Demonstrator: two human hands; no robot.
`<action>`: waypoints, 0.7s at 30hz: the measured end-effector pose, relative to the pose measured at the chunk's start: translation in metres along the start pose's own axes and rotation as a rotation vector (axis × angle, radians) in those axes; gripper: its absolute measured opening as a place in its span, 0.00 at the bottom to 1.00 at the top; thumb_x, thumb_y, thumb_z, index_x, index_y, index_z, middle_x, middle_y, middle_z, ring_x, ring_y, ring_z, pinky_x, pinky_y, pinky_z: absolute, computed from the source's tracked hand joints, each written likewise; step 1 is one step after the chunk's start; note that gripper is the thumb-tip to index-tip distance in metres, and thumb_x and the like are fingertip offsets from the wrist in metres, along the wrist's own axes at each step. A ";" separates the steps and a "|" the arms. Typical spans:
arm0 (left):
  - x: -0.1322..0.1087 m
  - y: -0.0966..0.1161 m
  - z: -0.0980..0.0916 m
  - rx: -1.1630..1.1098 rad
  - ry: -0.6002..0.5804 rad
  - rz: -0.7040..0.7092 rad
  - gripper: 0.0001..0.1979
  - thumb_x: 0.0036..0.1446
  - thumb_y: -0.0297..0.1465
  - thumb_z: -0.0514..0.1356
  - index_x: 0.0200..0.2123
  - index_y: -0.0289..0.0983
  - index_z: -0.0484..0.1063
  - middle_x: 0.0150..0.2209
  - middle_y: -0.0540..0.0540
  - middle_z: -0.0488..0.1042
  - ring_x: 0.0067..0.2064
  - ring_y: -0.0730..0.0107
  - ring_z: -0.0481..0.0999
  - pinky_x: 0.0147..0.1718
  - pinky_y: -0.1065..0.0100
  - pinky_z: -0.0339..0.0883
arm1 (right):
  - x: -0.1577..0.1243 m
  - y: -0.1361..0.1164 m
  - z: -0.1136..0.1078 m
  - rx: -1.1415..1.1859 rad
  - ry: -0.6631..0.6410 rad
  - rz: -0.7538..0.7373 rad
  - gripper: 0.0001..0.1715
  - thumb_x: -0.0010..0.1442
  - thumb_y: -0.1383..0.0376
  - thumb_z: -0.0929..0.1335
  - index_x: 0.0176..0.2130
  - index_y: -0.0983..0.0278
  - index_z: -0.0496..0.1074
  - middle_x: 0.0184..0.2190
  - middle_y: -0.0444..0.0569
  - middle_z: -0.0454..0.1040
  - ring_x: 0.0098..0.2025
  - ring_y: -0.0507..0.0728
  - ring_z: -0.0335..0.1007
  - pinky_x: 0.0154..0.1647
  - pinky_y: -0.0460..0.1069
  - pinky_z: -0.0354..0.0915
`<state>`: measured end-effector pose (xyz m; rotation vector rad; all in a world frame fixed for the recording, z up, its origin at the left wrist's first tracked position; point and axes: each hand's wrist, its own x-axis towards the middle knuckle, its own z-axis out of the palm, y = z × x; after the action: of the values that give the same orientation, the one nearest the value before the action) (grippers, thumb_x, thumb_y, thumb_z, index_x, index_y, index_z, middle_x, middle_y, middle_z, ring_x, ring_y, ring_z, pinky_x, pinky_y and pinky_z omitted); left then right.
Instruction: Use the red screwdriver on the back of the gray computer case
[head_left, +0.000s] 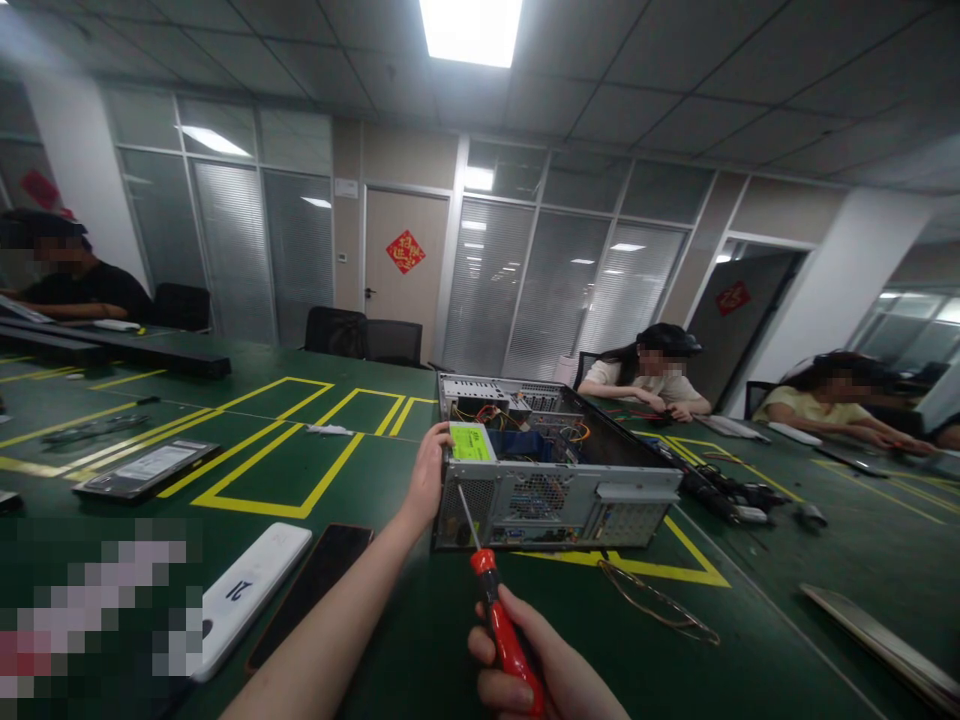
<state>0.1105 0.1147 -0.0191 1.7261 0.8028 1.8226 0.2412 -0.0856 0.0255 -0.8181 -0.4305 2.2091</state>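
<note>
An open computer case (585, 490) lies on its side on the green table, its rear panel facing me and its inner parts and cables showing. At its left edge, my left hand (429, 475) grips the corner beside the power supply (474, 441) with its bright green label; some of the fingertips are hidden. My right hand (544, 655), below the case, is closed round the red and black handle of a screwdriver (501, 620). The shaft points up and away, its tip at the power supply's rear grille; I cannot tell whether it touches a screw.
A hard drive (150, 468), a white power bank-like device (251, 590) and a dark phone (315, 590) lie to the left. Thin wires (660, 600) and black cables (731, 490) are at the right, near a flat panel (877, 640). Other people sit around the table.
</note>
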 end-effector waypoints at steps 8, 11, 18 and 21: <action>0.000 -0.001 0.000 0.010 0.001 -0.006 0.22 0.67 0.46 0.41 0.39 0.40 0.70 0.58 0.43 0.68 0.62 0.62 0.65 0.63 0.57 0.57 | 0.000 0.001 0.003 -0.027 0.136 0.007 0.28 0.66 0.50 0.62 0.28 0.70 0.72 0.16 0.43 0.65 0.15 0.42 0.53 0.15 0.36 0.51; 0.000 -0.003 0.000 0.007 -0.003 -0.005 0.23 0.67 0.46 0.41 0.40 0.40 0.70 0.58 0.42 0.68 0.62 0.62 0.65 0.63 0.56 0.56 | 0.001 0.001 0.003 -0.005 0.182 -0.023 0.29 0.67 0.51 0.60 0.30 0.70 0.73 0.21 0.45 0.69 0.18 0.45 0.61 0.16 0.38 0.56; 0.000 -0.003 0.000 -0.007 0.009 -0.005 0.23 0.67 0.46 0.41 0.39 0.40 0.70 0.57 0.42 0.68 0.62 0.62 0.66 0.64 0.56 0.56 | 0.001 -0.001 0.001 0.064 0.062 -0.041 0.20 0.66 0.55 0.64 0.33 0.70 0.72 0.25 0.45 0.71 0.17 0.43 0.57 0.12 0.37 0.46; 0.000 -0.003 0.001 -0.007 0.007 -0.003 0.23 0.67 0.47 0.41 0.39 0.40 0.70 0.57 0.43 0.68 0.62 0.63 0.66 0.64 0.56 0.56 | 0.001 -0.002 0.001 0.106 0.029 -0.038 0.19 0.64 0.56 0.66 0.32 0.70 0.71 0.25 0.45 0.70 0.16 0.42 0.53 0.12 0.36 0.42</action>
<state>0.1109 0.1164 -0.0212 1.7149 0.8004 1.8280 0.2411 -0.0837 0.0274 -0.7786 -0.3098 2.1625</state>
